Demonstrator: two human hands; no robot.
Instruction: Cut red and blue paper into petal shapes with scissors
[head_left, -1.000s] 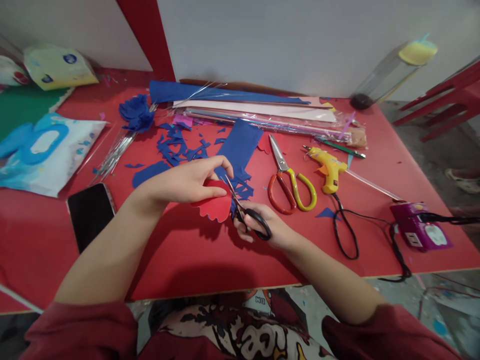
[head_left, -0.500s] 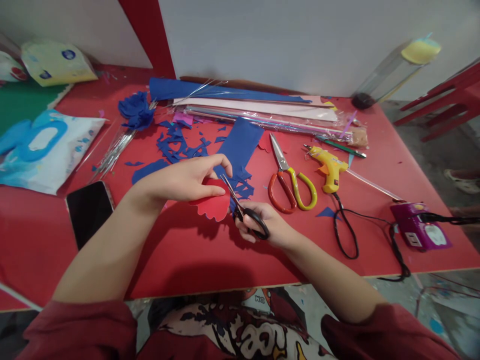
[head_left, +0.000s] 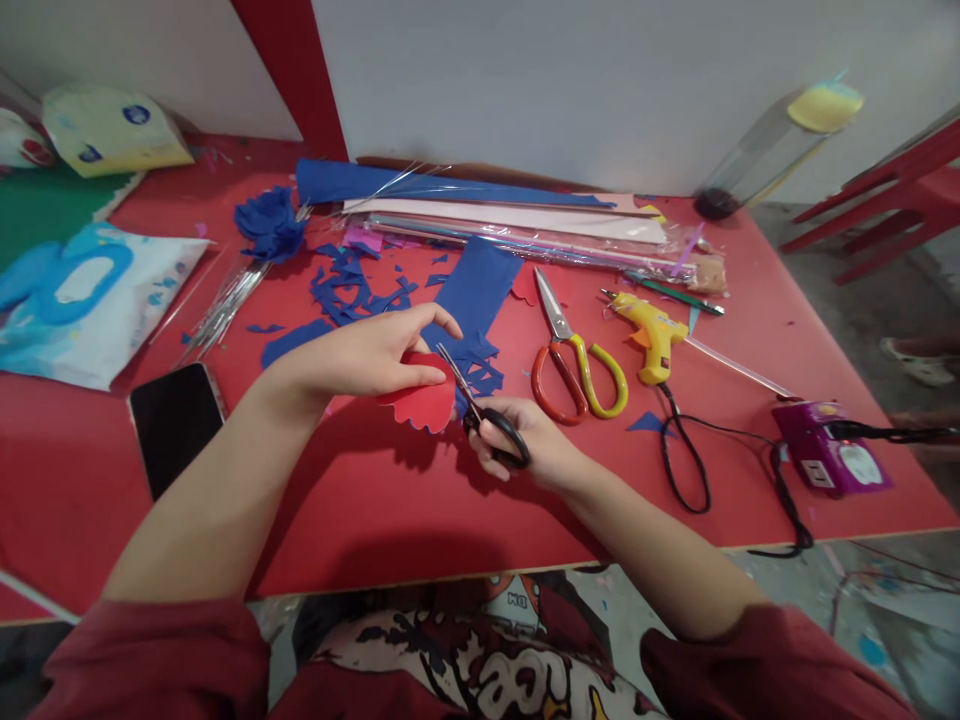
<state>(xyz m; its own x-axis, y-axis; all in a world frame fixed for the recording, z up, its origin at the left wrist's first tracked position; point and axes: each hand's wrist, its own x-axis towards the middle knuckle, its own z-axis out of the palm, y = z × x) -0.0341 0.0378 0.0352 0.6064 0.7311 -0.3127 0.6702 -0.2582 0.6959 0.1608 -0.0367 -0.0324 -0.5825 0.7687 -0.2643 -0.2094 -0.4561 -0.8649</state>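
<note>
Between the thumb and fingers of my left hand (head_left: 390,355) is a red scalloped paper piece (head_left: 421,402), its wavy edge toward me. My right hand (head_left: 517,440) grips black-handled scissors (head_left: 504,437) with the fingers in the loops. The narrow blades point up and left, right beside the red piece's right edge; I cannot tell if they touch it. Beneath and beyond my hands lie a blue sheet (head_left: 480,285) and many blue scraps (head_left: 349,285).
Larger scissors (head_left: 574,365), a yellow glue gun (head_left: 652,335) and a purple power box (head_left: 832,450) with cords lie to the right. A phone (head_left: 176,425), wet wipes pack (head_left: 97,300), wires and a blue flower (head_left: 270,222) are left. Wrapped sheets (head_left: 510,220) line the back.
The view has shifted slightly. Both hands keep nearly the same pose, with the red piece and the scissors still held close together.
</note>
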